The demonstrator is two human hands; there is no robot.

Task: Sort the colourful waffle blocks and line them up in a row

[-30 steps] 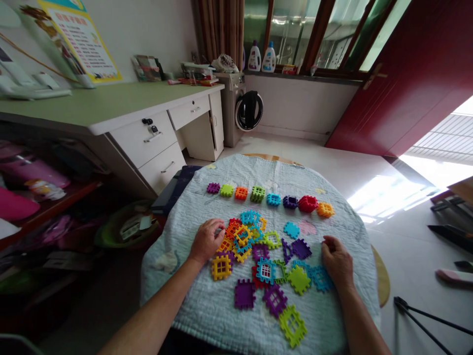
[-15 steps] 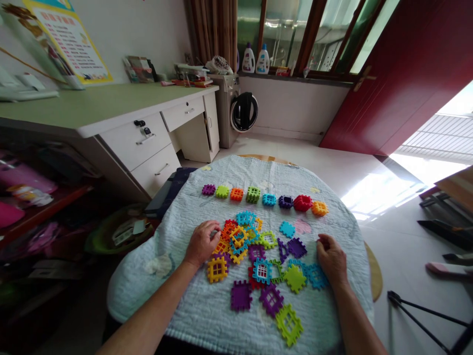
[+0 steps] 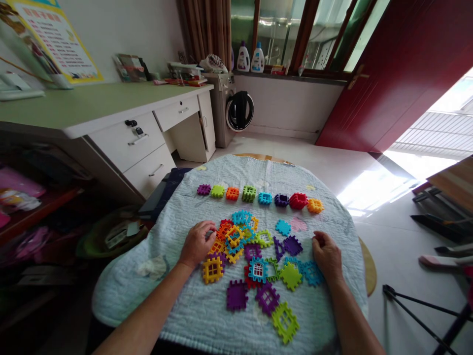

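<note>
My left hand rests on the cloth at the left side of a heap of plastic interlocking blocks, its fingers curled in and no block seen in them. Closest to it are orange pieces and a yellow window-frame block. My right hand lies loosely fisted at the right, beside a blue block. Between the hands are flat pieces: a solid purple square, a lime solid piece, a lime window piece and a light blue square. Farther off, several assembled blocks, among them a red one, stand in a row.
A pale blue quilted cloth covers the round table. A desk with drawers stands at the left, a washing machine behind it. At the right are a red door and black tripod legs.
The whole view has shifted slightly, so things appear a little farther left. Both hands and the blocks keep their places on the cloth.
</note>
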